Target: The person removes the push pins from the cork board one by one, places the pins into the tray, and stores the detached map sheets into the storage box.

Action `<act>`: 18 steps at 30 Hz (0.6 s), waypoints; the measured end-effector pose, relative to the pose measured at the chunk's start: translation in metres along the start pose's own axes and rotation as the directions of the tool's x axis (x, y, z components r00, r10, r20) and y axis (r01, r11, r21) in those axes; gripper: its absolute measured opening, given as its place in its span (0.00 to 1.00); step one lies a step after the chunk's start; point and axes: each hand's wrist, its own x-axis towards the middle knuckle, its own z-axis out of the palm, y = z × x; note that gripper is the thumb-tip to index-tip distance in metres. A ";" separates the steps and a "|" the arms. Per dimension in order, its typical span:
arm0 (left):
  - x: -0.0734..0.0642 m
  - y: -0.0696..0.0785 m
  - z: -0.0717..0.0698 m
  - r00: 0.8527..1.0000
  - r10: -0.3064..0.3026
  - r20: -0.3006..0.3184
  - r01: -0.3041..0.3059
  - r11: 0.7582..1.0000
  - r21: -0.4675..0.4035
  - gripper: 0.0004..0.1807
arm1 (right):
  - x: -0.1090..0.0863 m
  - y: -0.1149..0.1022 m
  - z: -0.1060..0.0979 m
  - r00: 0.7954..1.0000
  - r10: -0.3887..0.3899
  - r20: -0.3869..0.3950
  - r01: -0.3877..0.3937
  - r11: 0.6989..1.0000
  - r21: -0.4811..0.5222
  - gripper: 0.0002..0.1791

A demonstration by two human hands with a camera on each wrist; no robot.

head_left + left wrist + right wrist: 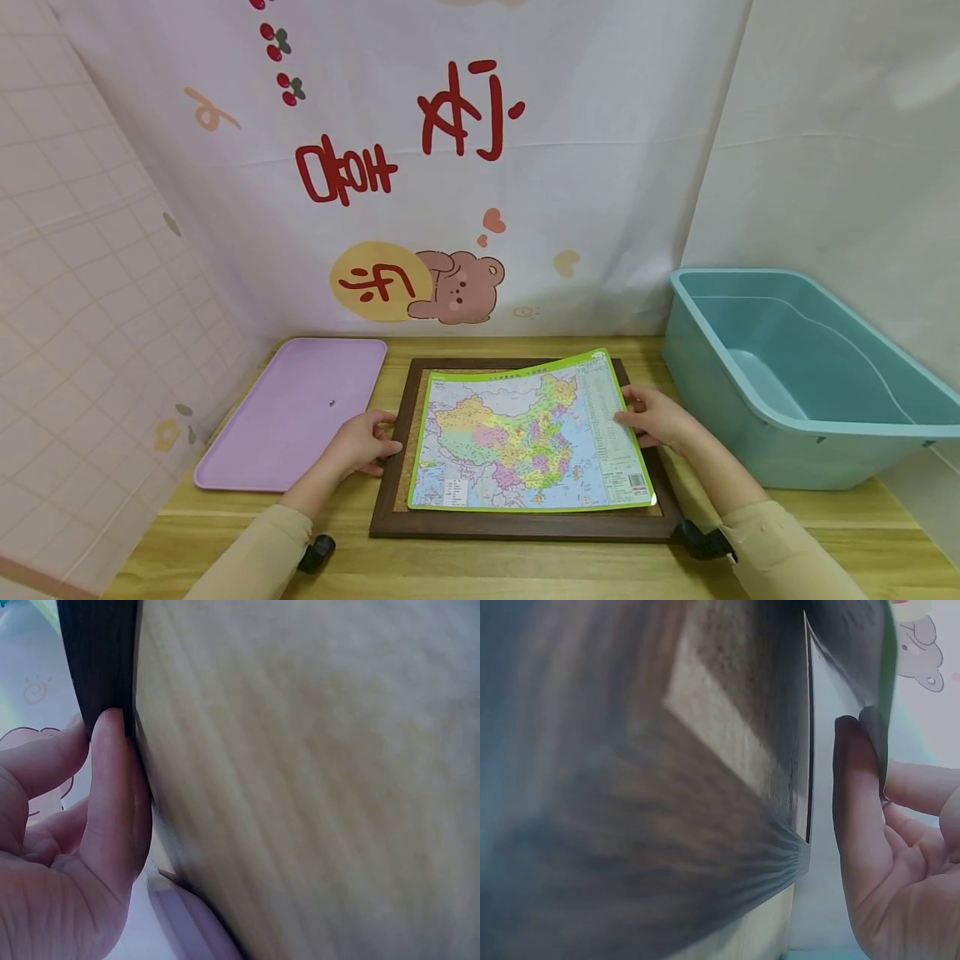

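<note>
A colourful map sheet (517, 442) with a green border lies over a dark brown wooden frame (525, 525) with a cork-like inner surface. My left hand (362, 446) is at the frame's left side; in the left wrist view its thumb and fingers pinch the dark frame edge (101, 660). On the other side, my right hand (656, 417) pinches the map's right edge. The map's upper right corner is raised and bends up. In the right wrist view the right hand (900, 862) holds the sheet (859, 645) apart from the frame (697, 817).
A purple tray (300, 417) lies on the wooden table (480, 567) to the left, with a tiny dark speck on it. A teal plastic tub (750, 417) stands at the right. Behind the table hangs a printed white cloth (600, 167).
</note>
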 end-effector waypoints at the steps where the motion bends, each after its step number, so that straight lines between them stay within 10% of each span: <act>1: 0.000 0.000 0.000 1.000 0.005 0.001 -0.005 1.000 0.002 0.30 | 0.000 0.000 0.000 1.000 -0.011 -0.002 0.011 1.000 -0.005 0.20; 18: 0.000 0.002 -0.001 1.000 0.014 0.012 -0.014 1.000 0.022 0.30 | -0.001 -0.006 0.000 0.992 -0.093 -0.080 0.090 0.995 -0.043 0.17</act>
